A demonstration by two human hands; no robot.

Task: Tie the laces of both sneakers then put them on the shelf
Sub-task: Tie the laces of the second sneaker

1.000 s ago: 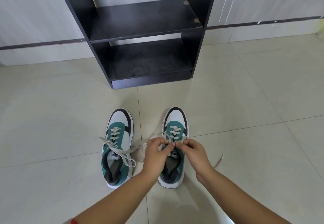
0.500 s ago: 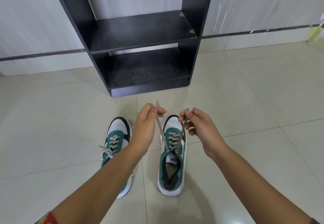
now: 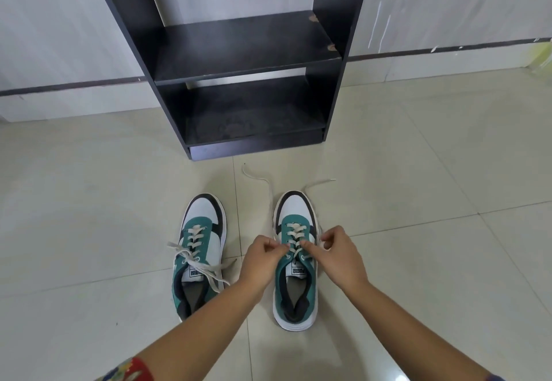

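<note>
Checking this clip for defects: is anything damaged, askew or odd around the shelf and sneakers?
Yes. The shelf has chipped spots on its upper board's right side, and its bottom board looks dusty. The wall on the right shows white scratches. The left sneaker lies with its laces loose, angled slightly against the right sneaker.

Home entryway: tiled floor (image 3: 418, 261), shoe shelf (image 3: 245, 49).

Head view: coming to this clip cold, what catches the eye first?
Two hands, the left hand and right hand, pinch the laces over the right sneaker at centre, its loose lace ends trailing forward on the floor tiles. Beside it, the left sneaker sits with its laces untied. Ahead, a dark shelf unit stands against the wall.
</note>
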